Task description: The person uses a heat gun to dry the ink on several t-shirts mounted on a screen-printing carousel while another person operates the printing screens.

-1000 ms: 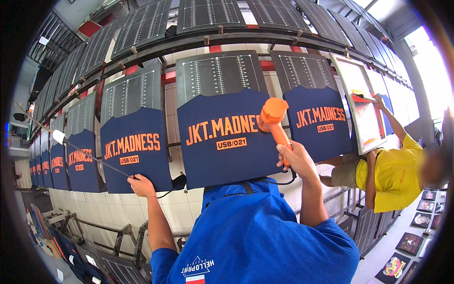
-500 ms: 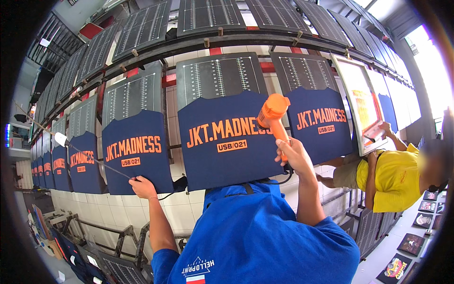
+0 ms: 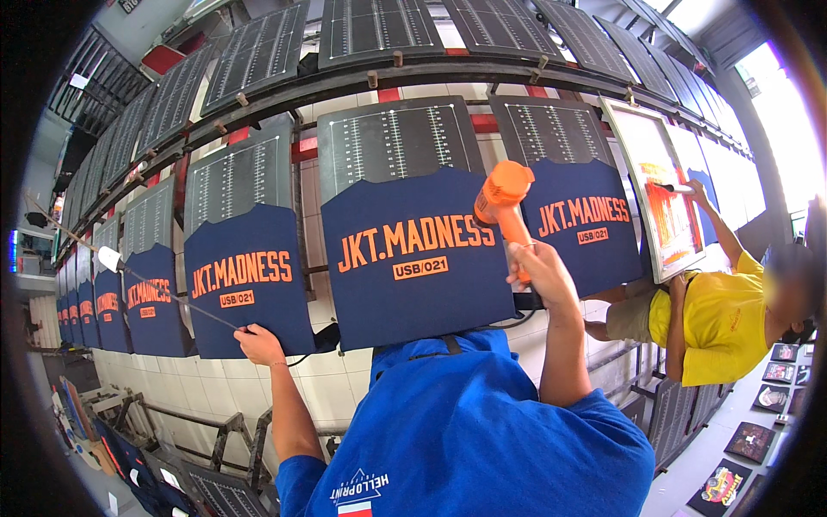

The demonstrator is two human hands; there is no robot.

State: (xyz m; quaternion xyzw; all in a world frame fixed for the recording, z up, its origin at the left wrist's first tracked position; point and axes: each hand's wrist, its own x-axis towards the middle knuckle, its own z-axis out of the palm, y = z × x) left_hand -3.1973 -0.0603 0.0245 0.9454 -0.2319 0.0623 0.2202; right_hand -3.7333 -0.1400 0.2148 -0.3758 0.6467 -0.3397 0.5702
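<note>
My right hand (image 3: 546, 274) is closed round the handle of an orange hair dryer (image 3: 504, 191). The dryer is held above a navy T-shirt (image 3: 405, 302), its nozzle facing the right end of the orange print. My left hand (image 3: 260, 345) grips a thin dark power cord (image 3: 207, 308) by the lower edge of another navy T-shirt (image 3: 250, 314). Up the cord, to the left, sits a white connector (image 3: 109, 258). Both shirts lie flat over black printing boards (image 3: 401, 138) marked with white scales.
At right a person in yellow (image 3: 719, 332) works a squeegee (image 3: 676, 188) inside a framed screen (image 3: 655, 121). One more printed navy shirt (image 3: 586, 258) lies between us. A dark rail (image 3: 301, 96) runs behind the boards. More shirts (image 3: 151, 297) continue leftward.
The dryer has shifted slightly, uncovering more of the print's right end. My left hand has barely moved. The person in yellow has moved the squeegee farther up the screen.
</note>
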